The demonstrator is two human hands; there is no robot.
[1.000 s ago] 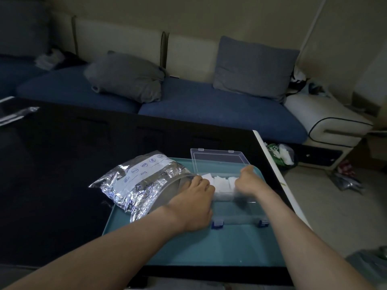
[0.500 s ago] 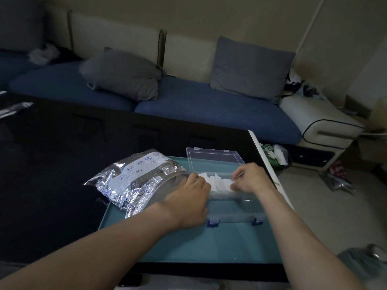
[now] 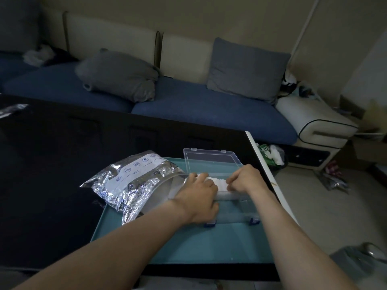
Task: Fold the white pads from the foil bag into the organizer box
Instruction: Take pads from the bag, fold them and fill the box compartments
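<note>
A clear plastic organizer box (image 3: 234, 212) with blue latches stands on a teal tray (image 3: 188, 245), its lid (image 3: 211, 159) swung open toward the sofa. White pads (image 3: 217, 183) lie in the box's far part. My left hand (image 3: 201, 195) and my right hand (image 3: 245, 178) both reach into the box, fingers curled onto the white pads between them. A crinkled silver foil bag (image 3: 129, 181) with a white label lies to the left, half on the tray, its mouth facing the box.
The tray sits on a dark table (image 3: 52, 174) whose white right edge (image 3: 270, 181) runs close to the box. Behind stands a blue sofa (image 3: 209, 109) with grey cushions. Bags and clutter lie on the floor at the right (image 3: 272, 155).
My two hands have drawn closer together over the white pads in the box, the right one sliding left. The camera view has shifted slightly; bag and box stay put.
</note>
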